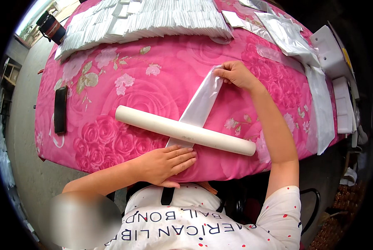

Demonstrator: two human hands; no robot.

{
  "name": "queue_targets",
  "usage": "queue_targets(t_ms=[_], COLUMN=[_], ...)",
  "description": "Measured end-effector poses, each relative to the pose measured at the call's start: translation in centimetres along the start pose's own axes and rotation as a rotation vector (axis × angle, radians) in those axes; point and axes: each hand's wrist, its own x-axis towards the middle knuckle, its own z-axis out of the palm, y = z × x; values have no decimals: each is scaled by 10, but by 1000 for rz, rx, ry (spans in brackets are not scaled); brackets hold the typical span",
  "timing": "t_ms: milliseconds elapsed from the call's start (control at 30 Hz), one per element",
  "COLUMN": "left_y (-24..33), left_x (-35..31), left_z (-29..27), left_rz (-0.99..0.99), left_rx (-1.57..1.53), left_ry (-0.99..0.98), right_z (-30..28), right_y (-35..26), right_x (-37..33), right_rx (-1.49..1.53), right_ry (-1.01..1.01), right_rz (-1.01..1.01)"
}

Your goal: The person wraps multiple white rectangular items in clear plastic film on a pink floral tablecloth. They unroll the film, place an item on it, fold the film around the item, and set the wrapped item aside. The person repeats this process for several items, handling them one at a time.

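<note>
A long strip of shiny whitish plastic film (199,101) lies slantwise on the pink cloth. Across it rests a cream-white tube (185,130), running from upper left to lower right. At the strip's far end my right hand (235,76) pinches its gathered edge between thumb and fingers. My left hand (165,165) lies flat by the table's near edge, fingers stretched out over the strip's near end, just below the tube. Whether film continues beneath that palm is hidden.
Dense rows of white folded packets (153,23) line the far side. Clear plastic sheets (284,35) and white containers (329,50) occupy the right. A black oblong case (60,109) lies at left; a dark cylindrical object (51,27) stands at the far left corner.
</note>
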Motion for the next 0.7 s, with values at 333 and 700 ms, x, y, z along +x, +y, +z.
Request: queue_targets(t_ms=[333, 700], left_y=[28, 51], left_x=[-5, 4], left_z=[28, 41], left_rz=[-158, -231], left_rx=[90, 172], left_ry=[-146, -81], right_z=[33, 120], right_y=[-18, -9], right_x=[-31, -137], right_rx=[-164, -877], right_ry=[443, 455], right_rz=[-195, -353])
